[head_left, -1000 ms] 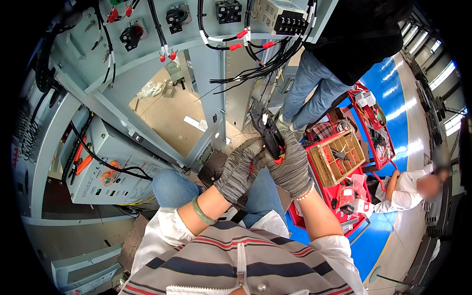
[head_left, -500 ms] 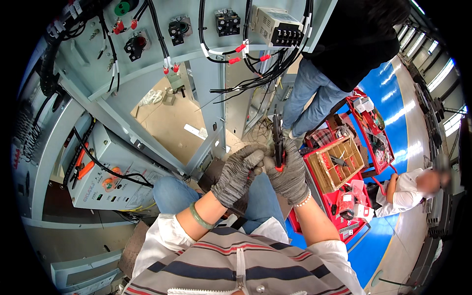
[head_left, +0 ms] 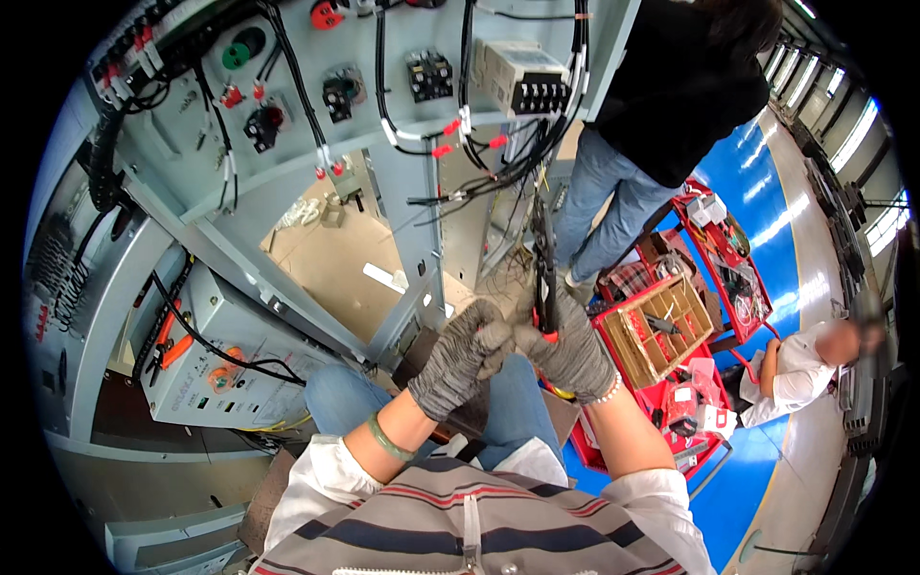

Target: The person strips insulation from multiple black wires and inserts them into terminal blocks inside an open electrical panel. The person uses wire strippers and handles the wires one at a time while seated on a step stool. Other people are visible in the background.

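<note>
Both my hands wear grey knit gloves and meet in front of my lap. Upright in my right hand (head_left: 575,356) is a black plier-like hand tool (head_left: 544,273) with red at the handle end; its exact kind is unclear. The fingers of my left hand (head_left: 454,362) are pinched together beside the right thumb, and whatever they hold is too small to make out. Beyond the tool's tip, loose black wires (head_left: 470,189) hang from the grey metal panel (head_left: 287,177). Red crimp terminals (head_left: 443,150) cap several other wires there.
The panel carries a beige block-shaped device (head_left: 517,72) and black switch blocks (head_left: 428,77). A grey box (head_left: 206,345) with orange-handled pliers (head_left: 177,351) stands left. At right are a red cart (head_left: 613,446), a wooden divided tray (head_left: 704,331), a standing person (head_left: 661,105) and another person (head_left: 791,379).
More of the tool shows above my right hand, and its head reaches higher. Both hands sit slightly lower in the picture, still close together. The panel's upper part shows more, as the view has shifted.
</note>
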Demonstrator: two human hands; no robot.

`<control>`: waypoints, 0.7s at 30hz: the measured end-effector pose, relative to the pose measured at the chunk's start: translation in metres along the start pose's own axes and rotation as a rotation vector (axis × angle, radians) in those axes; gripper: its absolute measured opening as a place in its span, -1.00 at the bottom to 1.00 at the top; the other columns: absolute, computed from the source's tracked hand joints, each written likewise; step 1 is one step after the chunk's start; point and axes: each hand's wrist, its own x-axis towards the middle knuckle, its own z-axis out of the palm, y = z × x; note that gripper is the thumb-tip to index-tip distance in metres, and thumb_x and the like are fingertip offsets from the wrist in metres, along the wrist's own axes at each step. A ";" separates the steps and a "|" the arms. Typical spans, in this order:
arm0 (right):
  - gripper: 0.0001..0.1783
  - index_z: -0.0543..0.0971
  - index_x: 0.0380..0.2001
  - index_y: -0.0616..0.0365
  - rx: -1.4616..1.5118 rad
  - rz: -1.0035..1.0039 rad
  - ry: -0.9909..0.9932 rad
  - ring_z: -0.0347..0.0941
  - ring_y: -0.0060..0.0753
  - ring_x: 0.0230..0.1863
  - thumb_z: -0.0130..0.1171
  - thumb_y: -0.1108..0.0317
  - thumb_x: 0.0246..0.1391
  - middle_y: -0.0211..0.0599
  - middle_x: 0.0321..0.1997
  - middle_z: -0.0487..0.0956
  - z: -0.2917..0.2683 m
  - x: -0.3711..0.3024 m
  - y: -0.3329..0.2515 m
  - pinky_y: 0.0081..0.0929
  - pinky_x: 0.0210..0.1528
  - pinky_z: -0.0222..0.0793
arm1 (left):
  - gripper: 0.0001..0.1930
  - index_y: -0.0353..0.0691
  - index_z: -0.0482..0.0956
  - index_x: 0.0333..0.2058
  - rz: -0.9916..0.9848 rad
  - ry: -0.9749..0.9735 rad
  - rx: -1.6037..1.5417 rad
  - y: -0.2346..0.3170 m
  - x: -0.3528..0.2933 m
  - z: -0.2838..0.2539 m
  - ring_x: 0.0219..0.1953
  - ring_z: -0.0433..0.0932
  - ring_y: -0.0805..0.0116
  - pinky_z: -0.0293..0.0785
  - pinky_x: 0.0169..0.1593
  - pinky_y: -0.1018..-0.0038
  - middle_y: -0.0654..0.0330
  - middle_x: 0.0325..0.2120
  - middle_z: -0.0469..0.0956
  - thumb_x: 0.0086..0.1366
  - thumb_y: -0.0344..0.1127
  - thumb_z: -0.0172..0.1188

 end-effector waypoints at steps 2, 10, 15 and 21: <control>-0.67 0.38 -0.27 0.19 -0.103 0.021 -0.059 0.35 -0.50 -0.39 0.19 0.34 -0.13 -0.38 -0.44 0.41 -0.005 0.001 -0.007 -0.51 -0.32 0.34 | -0.70 -0.11 0.40 -0.36 -0.003 -0.016 0.082 0.005 -0.001 -0.002 -0.66 0.30 0.64 0.16 -0.64 0.69 0.33 -0.58 0.41 0.19 -0.06 0.27; -0.73 0.42 -0.29 0.17 0.018 -0.092 0.103 0.38 -0.54 -0.38 0.19 0.38 -0.11 -0.42 -0.42 0.44 -0.017 0.010 -0.032 -0.52 -0.31 0.34 | -0.75 -0.24 0.54 -0.29 0.573 0.290 0.668 0.079 0.026 0.011 -0.47 0.37 0.59 0.35 -0.36 0.59 0.37 -0.57 0.46 0.22 -0.16 0.22; -0.74 0.44 -0.35 0.17 -0.018 -0.140 0.183 0.38 -0.55 -0.41 0.19 0.35 -0.17 -0.42 -0.45 0.44 -0.026 0.017 -0.043 -0.52 -0.32 0.36 | -0.64 -0.17 0.54 -0.04 0.899 0.424 1.049 0.119 0.035 0.021 -0.59 0.26 0.61 0.26 -0.45 0.58 0.42 -0.69 0.28 0.16 -0.29 0.27; -0.72 0.44 -0.30 0.13 0.004 -0.194 0.228 0.40 -0.58 -0.37 0.20 0.41 -0.17 -0.47 -0.42 0.46 -0.034 0.029 -0.057 -0.57 -0.29 0.36 | -0.63 -0.13 0.53 -0.01 1.053 0.245 1.193 0.142 0.059 0.030 -0.59 0.29 0.59 0.29 -0.44 0.53 0.40 -0.68 0.34 0.17 -0.32 0.24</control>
